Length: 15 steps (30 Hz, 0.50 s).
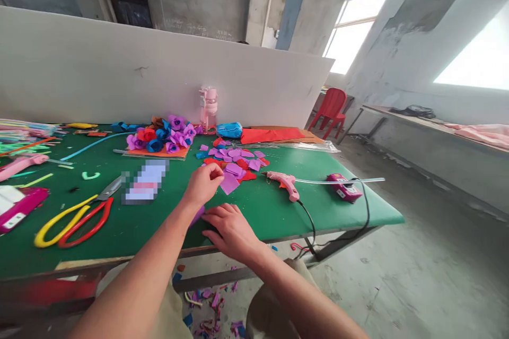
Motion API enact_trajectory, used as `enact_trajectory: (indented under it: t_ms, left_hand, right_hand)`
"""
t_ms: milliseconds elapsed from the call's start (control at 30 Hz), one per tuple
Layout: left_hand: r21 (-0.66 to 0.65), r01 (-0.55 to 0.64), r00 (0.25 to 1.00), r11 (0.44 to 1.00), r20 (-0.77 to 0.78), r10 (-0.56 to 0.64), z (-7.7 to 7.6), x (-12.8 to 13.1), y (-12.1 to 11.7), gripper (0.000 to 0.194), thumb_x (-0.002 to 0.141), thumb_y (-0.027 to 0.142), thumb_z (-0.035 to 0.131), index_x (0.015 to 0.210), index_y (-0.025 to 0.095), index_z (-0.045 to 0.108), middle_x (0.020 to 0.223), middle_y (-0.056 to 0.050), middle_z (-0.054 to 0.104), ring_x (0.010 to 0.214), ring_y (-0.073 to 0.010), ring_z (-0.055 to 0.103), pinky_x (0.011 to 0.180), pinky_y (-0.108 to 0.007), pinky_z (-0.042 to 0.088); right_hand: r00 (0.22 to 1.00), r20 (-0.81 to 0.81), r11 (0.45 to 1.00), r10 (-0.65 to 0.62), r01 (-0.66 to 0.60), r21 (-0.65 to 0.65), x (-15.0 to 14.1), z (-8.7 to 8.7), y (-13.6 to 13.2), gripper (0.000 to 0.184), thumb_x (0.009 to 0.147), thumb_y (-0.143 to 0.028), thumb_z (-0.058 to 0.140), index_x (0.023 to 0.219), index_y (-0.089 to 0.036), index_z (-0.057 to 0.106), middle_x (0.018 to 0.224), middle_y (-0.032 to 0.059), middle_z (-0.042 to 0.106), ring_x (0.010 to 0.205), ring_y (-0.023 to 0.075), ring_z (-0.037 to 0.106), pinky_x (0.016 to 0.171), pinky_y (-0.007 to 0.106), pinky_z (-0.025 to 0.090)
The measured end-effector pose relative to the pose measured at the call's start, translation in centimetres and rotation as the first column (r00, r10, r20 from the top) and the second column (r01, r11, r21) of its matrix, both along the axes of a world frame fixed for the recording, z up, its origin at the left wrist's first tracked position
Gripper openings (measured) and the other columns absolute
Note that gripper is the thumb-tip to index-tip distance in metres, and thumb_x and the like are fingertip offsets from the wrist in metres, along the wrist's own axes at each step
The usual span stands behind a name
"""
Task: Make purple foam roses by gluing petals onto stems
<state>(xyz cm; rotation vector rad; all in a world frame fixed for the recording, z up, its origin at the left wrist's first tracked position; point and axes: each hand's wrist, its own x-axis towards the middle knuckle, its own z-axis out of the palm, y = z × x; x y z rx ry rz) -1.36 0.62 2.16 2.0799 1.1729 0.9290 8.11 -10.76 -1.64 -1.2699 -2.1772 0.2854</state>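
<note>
The heap of loose cut pieces (234, 154) lay on the green table (274, 217), mostly purple with some red and blue. The left hand (204, 182) hovered at its near left edge, thumb and forefinger drawn together; whether they gripped anything, I could not tell. The right hand (230, 230) was nearer the wearer than the heap, its fingers loosely bent and apart, the tips at a single purple piece (196, 216) partly hidden by the left wrist.

Left of the heap, a cluster of paper flowers (175, 132) in purple, blue, red and brown sat on an orange sheet. Those looked finished, or close to it. The heap's pieces, by contrast, were cut but lay flat or loose, not made up into blooms (and there seemed enough for several more), so I judged the work well along but incomplete.

The pink glue gun (282, 179) rested just right of the heap, a clear glue stick (342, 181) in its back end, touched by neither hand. Scissors (85, 219) lay well left of the heap.
</note>
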Motion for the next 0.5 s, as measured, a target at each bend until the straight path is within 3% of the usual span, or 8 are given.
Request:
enact_trajectory:
  t_ms: [133, 200, 233, 300, 367, 433, 467, 500]
  left_hand:
    - [0.068, -0.038, 0.998, 0.997, -0.054, 0.042, -0.2, 0.3, -0.3, 0.005, 0.072, 0.022, 0.05, 0.069, 0.02, 0.053, 0.068, 0.0, 0.061, 0.066, -0.0151, 0.057, 0.065, -0.026, 0.043]
    - [0.089, -0.038, 0.996, 0.995, -0.08, 0.045, -0.2, 0.4, -0.3, 0.004, 0.072, 0.022, 0.05, 0.069, 0.02, 0.052, 0.067, 0.0, 0.06, 0.064, -0.0151, 0.056, 0.063, -0.027, 0.042]
    - [0.07, -0.014, 0.997, 0.997, -0.076, 0.02, -0.2, 0.5, -0.3, 0.003, 0.071, 0.022, 0.051, 0.068, 0.021, 0.051, 0.066, 0.001, 0.06, 0.063, -0.015, 0.055, 0.062, -0.027, 0.042]
    - [-0.063, 0.103, 0.995, 0.993, -0.011, -0.104, -0.2, 0.7, -0.4, 0.004, 0.069, 0.023, 0.052, 0.067, 0.02, 0.051, 0.063, 0.001, 0.058, 0.061, -0.0146, 0.054, 0.059, -0.026, 0.043]
    - [-0.267, 0.289, 0.957, 0.919, 0.107, -0.27, -0.3, 0.9, -0.8, 0.007, 0.067, 0.024, 0.054, 0.067, 0.02, 0.05, 0.061, 0.002, 0.056, 0.058, -0.0139, 0.054, 0.057, -0.025, 0.044]
    - [-0.406, 0.428, 0.904, 0.808, 0.196, -0.381, -0.4, 1.1, -1.3, 0.01, 0.066, 0.026, 0.056, 0.068, 0.019, 0.05, 0.06, 0.002, 0.056, 0.057, -0.0133, 0.054, 0.057, -0.026, 0.045]
    - [-0.427, 0.448, 0.894, 0.786, 0.195, -0.403, -0.5, 1.2, -1.5, 0.01, 0.066, 0.026, 0.057, 0.068, 0.019, 0.051, 0.06, 0.002, 0.057, 0.057, -0.0133, 0.054, 0.057, -0.026, 0.045]
    - [-0.419, 0.429, 0.902, 0.8, 0.157, -0.401, -0.6, 1.3, -1.7, 0.01, 0.065, 0.026, 0.058, 0.067, 0.018, 0.052, 0.06, 0.002, 0.057, 0.058, -0.0134, 0.054, 0.057, -0.025, 0.044]
  right_hand:
    - [0.986, -0.157, 0.998, -0.064, 0.067, 0.016, 3.1, 0.8, 0.4, 0.02, 0.086, -0.029, 0.054, 0.102, -0.023, 0.065, 0.106, 0.0054, 0.066, 0.098, 0.0179, 0.059, 0.085, 0.031, 0.043]
    - [0.933, -0.253, 0.96, -0.258, 0.278, 0.045, 6.9, 1.3, -0.4, 0.018, 0.087, -0.026, 0.05, 0.095, -0.023, 0.066, 0.096, 0.005, 0.068, 0.093, 0.0173, 0.06, 0.083, 0.03, 0.045]
    - [0.87, -0.283, 0.898, -0.403, 0.435, 0.062, 9.1, 1.5, -0.9, 0.018, 0.087, -0.027, 0.049, 0.09, -0.021, 0.065, 0.091, 0.0056, 0.068, 0.088, 0.0179, 0.061, 0.081, 0.031, 0.045]
    - [0.686, -0.299, 0.712, -0.664, 0.701, 0.028, 13.7, 1.8, -1.6, 0.02, 0.085, -0.033, 0.049, 0.085, -0.019, 0.064, 0.085, 0.0069, 0.068, 0.076, 0.0183, 0.061, 0.071, 0.031, 0.046]
    - [0.595, -0.159, 0.61, -0.788, 0.789, -0.073, 17.5, 1.8, -1.5, 0.028, 0.079, -0.043, 0.053, 0.079, -0.017, 0.063, 0.075, 0.006, 0.068, 0.067, 0.0188, 0.06, 0.062, 0.03, 0.045]
    - [0.632, -0.005, 0.622, -0.775, 0.762, -0.178, 19.8, 1.6, -0.6, 0.03, 0.073, -0.047, 0.057, 0.07, -0.018, 0.063, 0.068, 0.0035, 0.068, 0.061, 0.0175, 0.06, 0.055, 0.027, 0.043]
    - [0.678, 0.046, 0.653, -0.734, 0.722, -0.23, 20.4, 1.5, 0.1, 0.029, 0.071, -0.046, 0.059, 0.063, -0.018, 0.063, 0.061, 0.0019, 0.066, 0.055, 0.0156, 0.058, 0.05, 0.025, 0.041]
    - [0.727, 0.061, 0.692, -0.684, 0.672, -0.263, 20.7, 1.4, 0.8, 0.028, 0.07, -0.043, 0.06, 0.056, -0.019, 0.061, 0.053, 0.0006, 0.064, 0.048, 0.0137, 0.055, 0.044, 0.023, 0.039]
